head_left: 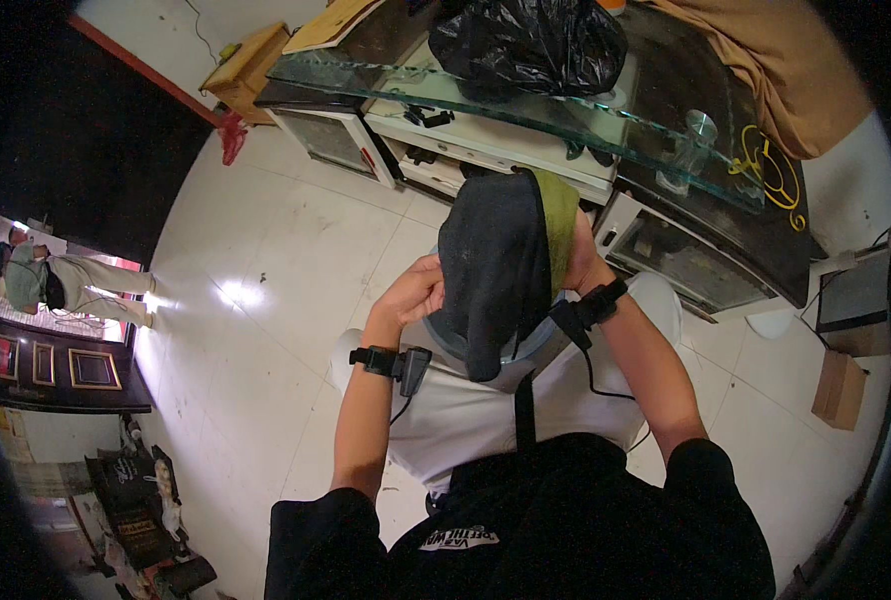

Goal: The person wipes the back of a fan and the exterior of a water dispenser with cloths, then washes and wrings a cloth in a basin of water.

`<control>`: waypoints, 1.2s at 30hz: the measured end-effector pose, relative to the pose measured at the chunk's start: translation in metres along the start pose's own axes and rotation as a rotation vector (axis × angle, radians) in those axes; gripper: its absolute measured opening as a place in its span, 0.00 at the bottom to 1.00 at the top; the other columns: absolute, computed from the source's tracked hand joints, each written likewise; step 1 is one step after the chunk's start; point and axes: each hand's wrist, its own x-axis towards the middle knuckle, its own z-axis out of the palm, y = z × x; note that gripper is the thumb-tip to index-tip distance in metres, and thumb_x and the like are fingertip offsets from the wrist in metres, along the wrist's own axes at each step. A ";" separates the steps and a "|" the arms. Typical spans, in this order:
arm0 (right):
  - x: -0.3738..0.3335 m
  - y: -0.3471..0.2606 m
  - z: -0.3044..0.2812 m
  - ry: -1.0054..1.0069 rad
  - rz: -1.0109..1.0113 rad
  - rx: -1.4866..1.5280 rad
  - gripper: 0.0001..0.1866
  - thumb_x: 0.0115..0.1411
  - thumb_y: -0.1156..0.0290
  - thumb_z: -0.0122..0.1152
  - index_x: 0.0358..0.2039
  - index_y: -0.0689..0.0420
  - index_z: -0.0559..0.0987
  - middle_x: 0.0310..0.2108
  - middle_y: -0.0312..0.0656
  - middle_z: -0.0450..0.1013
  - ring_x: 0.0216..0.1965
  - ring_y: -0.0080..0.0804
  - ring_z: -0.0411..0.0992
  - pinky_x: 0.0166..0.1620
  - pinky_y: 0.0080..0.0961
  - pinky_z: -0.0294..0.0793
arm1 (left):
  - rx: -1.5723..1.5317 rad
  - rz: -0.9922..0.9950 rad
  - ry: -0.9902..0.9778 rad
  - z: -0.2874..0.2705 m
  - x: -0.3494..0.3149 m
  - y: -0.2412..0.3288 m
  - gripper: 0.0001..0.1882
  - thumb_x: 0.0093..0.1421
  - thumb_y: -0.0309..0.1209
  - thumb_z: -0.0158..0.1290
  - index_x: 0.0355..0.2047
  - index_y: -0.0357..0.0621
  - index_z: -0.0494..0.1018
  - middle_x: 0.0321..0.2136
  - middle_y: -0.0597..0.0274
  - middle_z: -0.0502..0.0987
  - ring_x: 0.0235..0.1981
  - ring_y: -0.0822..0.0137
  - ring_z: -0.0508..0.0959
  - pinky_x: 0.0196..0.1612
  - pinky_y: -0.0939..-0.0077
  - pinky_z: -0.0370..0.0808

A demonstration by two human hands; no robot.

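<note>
A dark cloth piece (491,260), black with an olive-green panel (560,215), hangs between my two hands in front of me. It is soft fabric, and I cannot tell which garment it is. My left hand (418,290) pinches its left edge with curled fingers. On the other side, my right hand (586,255) grips the green edge, its fingers mostly hidden behind the fabric. Under the cloth shows part of a pale blue rounded rim (538,345), perhaps of a basin, close to my lap. Each wrist wears a black strapped device.
Ahead stands a cabinet with a glass shelf (486,100), bearing a black plastic bag (526,45) and a drinking glass (688,150). A wooden box (246,75) is at the far left, a brown carton (839,390) at right. Another person (66,280) stands by a doorway on the left.
</note>
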 end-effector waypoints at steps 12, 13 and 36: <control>-0.019 -0.019 -0.018 0.636 0.192 -0.364 0.21 0.65 0.53 0.44 0.43 0.57 0.78 0.39 0.40 0.77 0.37 0.33 0.76 0.44 0.30 0.75 | -0.369 0.215 -0.004 0.027 -0.022 0.031 0.30 0.67 0.48 0.35 0.60 0.36 0.59 0.58 0.49 0.64 0.59 0.53 0.65 0.61 0.56 0.61; -0.021 -0.014 -0.014 0.668 0.182 -0.358 0.21 0.65 0.54 0.43 0.44 0.56 0.77 0.39 0.41 0.77 0.37 0.33 0.76 0.45 0.30 0.75 | -0.316 0.243 -0.006 0.026 -0.024 0.030 0.30 0.67 0.49 0.36 0.60 0.38 0.59 0.58 0.50 0.64 0.59 0.52 0.66 0.61 0.54 0.61; -0.011 0.033 -0.025 0.449 0.203 -0.984 0.14 0.57 0.68 0.61 0.43 0.59 0.76 0.28 0.30 0.73 0.29 0.18 0.72 0.33 0.12 0.69 | -0.177 0.281 -0.147 0.060 -0.051 0.068 0.29 0.69 0.47 0.33 0.62 0.40 0.54 0.59 0.51 0.63 0.60 0.55 0.65 0.60 0.55 0.64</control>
